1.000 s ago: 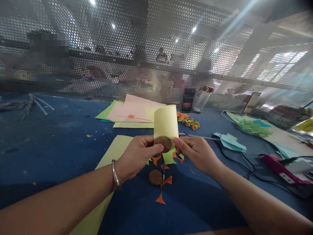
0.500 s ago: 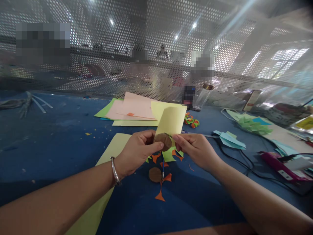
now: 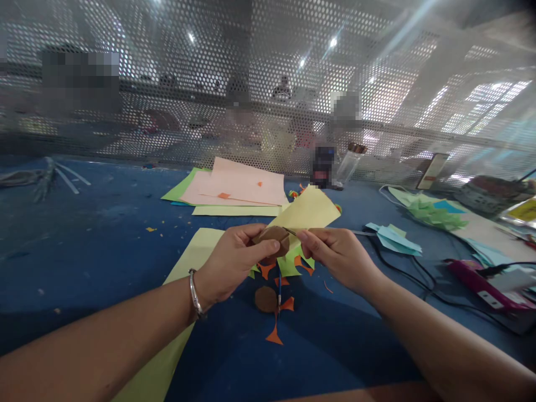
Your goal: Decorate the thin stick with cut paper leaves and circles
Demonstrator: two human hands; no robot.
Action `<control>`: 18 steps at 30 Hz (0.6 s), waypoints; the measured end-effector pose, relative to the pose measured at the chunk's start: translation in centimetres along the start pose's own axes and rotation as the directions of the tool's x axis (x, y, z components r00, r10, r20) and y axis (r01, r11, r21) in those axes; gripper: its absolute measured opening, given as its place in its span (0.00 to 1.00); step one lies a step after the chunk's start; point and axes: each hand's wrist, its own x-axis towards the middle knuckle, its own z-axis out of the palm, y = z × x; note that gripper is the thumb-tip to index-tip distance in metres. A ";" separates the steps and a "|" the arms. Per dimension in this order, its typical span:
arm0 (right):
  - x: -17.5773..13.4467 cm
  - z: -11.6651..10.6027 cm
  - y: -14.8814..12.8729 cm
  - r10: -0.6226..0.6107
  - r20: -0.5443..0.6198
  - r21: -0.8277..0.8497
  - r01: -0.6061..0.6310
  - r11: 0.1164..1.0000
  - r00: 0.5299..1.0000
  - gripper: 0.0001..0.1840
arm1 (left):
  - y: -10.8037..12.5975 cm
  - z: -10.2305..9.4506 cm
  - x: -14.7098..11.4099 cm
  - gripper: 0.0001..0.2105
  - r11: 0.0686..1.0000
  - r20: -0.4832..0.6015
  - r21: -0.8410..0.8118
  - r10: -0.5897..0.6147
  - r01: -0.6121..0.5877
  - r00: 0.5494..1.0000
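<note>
Left hand (image 3: 228, 262) pinches brown disc (image 3: 274, 233)

Head view: the disc sits between left thumb and fingers, just left of the right hand (image 3: 335, 251), which pinches a thin dark piece (image 3: 290, 230) near its edge. Yellow paper (image 3: 310, 207) slants up beyond.

My feed is dim over the desk (image 3: 104, 240), with soft shadow toward its near edge. Hazy glare streams from the window (image 3: 498, 106). The background behind the perforated screen (image 3: 272, 28) blurs, partly pixelated; wide-angle distortion stretches the edges. Left hand (image 3: 232, 259) and right hand (image 3: 335, 254) look clearer.
</note>
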 end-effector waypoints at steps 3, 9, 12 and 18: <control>0.0 0.0 0.0 -0.007 -0.008 -0.011 0.007 1.000 1.000 0.32 | 0.2 0.0 0.0 0.07 1.000 0.001 0.003 -0.014 0.014 1.000; 0.1 0.1 0.0 0.011 -0.021 0.004 -0.011 1.000 1.000 0.32 | 0.5 -0.4 0.1 0.12 0.996 0.011 0.084 -0.005 0.004 1.000; 0.1 0.0 0.0 0.000 -0.015 0.009 0.000 1.000 1.000 0.31 | 0.4 -0.6 0.2 0.11 0.996 0.029 0.091 -0.008 0.005 1.000; 0.0 -0.1 -0.1 -0.013 -0.010 -0.012 0.013 1.000 1.000 0.31 | 0.3 -0.6 0.2 0.09 0.997 0.034 0.077 -0.010 0.007 0.999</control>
